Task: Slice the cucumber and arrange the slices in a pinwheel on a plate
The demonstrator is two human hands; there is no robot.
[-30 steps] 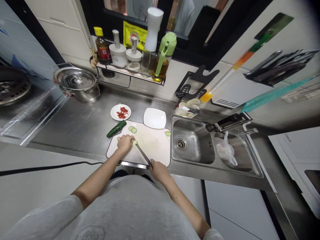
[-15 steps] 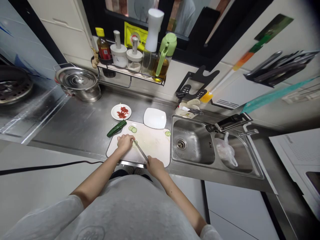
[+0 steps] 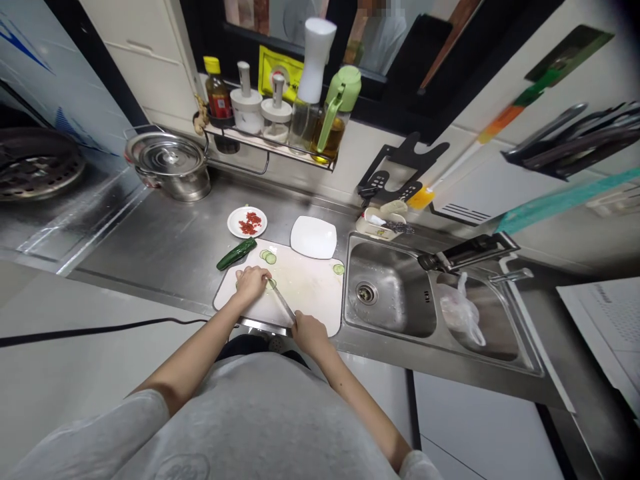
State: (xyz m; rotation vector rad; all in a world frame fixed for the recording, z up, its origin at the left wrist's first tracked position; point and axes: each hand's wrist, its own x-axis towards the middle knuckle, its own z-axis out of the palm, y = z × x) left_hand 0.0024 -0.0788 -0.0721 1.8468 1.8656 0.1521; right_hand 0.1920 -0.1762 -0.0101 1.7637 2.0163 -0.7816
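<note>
On the white cutting board (image 3: pixel 305 293), my left hand (image 3: pixel 251 283) is closed over a piece of cucumber that its fingers mostly hide. My right hand (image 3: pixel 310 331) grips the handle of a knife (image 3: pixel 283 304), whose blade tip lies beside the left fingertips. A thin cucumber slice (image 3: pixel 271 284) shows at the blade. Further back on the board are a few cucumber slices (image 3: pixel 269 257), and other slices (image 3: pixel 339 269) lie at its right edge. A dark green length of cucumber (image 3: pixel 237 254) rests across the board's upper left edge.
Behind the board stand a plate of chopped red pieces (image 3: pixel 230 225) and a white square plate (image 3: pixel 313 237). A steel sink (image 3: pixel 395 293) adjoins on the right, with a plastic bag (image 3: pixel 461 310) in its second basin. A lidded steel pot (image 3: pixel 187 183) stands back left.
The camera view has shifted and turned slightly. Both hands stay in nearly the same place on the board, with the knife still against the cucumber.
</note>
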